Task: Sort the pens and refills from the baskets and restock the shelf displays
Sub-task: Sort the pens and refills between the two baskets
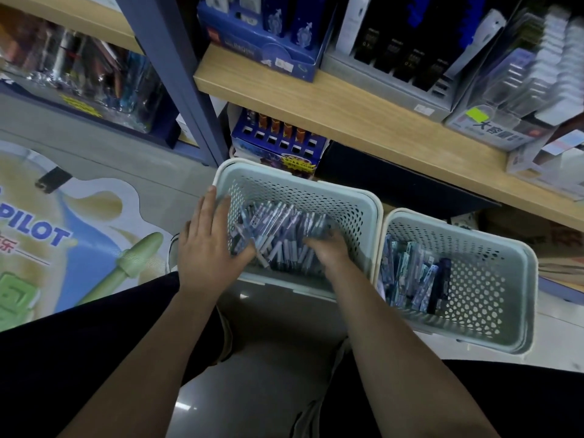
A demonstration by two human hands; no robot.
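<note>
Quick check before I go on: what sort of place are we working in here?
Most likely a stationery shop aisle: wooden shelves carry boxed pen displays, a PILOT floor advert lies alongside, and two baskets hold pens.

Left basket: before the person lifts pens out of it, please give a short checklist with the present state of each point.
1. Left basket stands on the floor, upright: ok.
2. Pens lie loose inside, reachable: ok.
3. Left hand rests flat at the basket's left wall, fingers straight, holding nothing: ok.
4. Right hand is down among the pens; whether it grips any: cannot tell.
5. Right basket stands apart beside it, refill packs inside: ok.
6. Free slots in the shelf display: cannot tell.
</note>
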